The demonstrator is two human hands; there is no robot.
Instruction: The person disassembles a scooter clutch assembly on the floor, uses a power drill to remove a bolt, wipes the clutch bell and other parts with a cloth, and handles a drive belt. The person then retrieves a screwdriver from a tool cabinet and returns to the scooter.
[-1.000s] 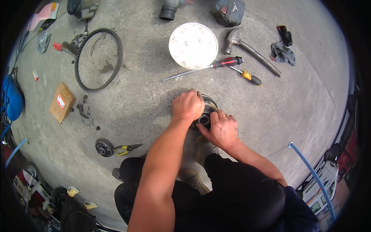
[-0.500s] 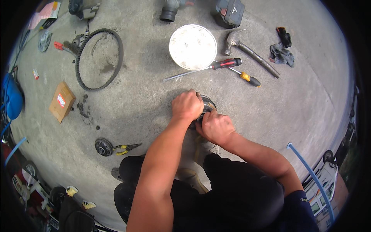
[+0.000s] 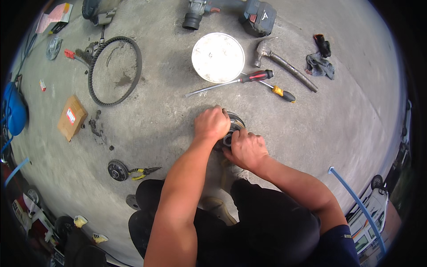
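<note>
Scene: a person crouches over a round, dark metal pulley-like part [image 3: 232,129] lying flat on the grey concrete floor [image 3: 169,111], both bare hands on it.
Left hand: the left hand [image 3: 212,124] is curled into a fist over the part's left rim, pressing down.
Right hand: the right hand [image 3: 243,148] is closed around the part's near edge, fingers bunched; what they pinch, if anything, is hidden.
Doing it well: judged from the grip, one hand should brace while the other works, wrists low and the part flat against the concrete.
Within reach: a red-and-black-handled screwdriver [image 3: 231,82], a yellow-handled screwdriver [image 3: 276,90] and a steel hammer [image 3: 283,63] lie just beyond, beside a white round lid [image 3: 218,57].
Off left: a black toothed rubber drive belt [image 3: 114,70] lies well apart.
</note>
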